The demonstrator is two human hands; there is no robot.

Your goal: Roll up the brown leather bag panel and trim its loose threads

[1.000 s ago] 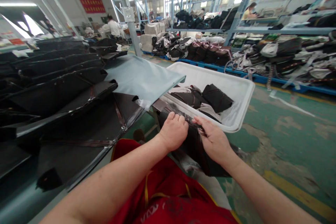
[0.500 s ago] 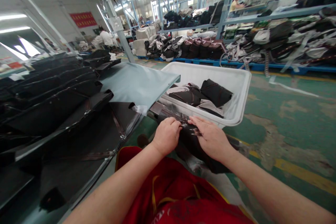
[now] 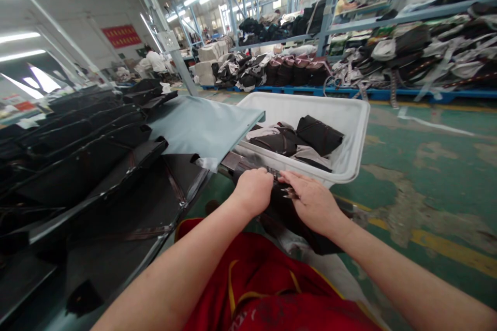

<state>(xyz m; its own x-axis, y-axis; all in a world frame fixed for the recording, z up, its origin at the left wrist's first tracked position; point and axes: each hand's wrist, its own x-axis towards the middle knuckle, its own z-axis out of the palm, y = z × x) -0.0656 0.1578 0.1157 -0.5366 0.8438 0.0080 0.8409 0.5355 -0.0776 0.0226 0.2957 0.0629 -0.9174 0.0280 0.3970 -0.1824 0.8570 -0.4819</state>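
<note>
My left hand and my right hand both grip a dark folded fabric piece over my lap, just in front of the near rim of a white plastic bin. The left fist is closed on its upper edge, and the right hand's fingers press and pinch the same edge beside it. Much of the piece is hidden under my hands. Inside the bin lie several folded dark pieces. A red apron covers my lap.
A grey work table at the left carries overlapping black panels. Beyond the bin, blue shelving and floor pallets hold piles of dark goods. Green floor with a yellow line lies to the right. People work far back.
My hands have drawn closer together on the fabric's edge and shifted slightly toward the bin. The view tilted a little upward and right.
</note>
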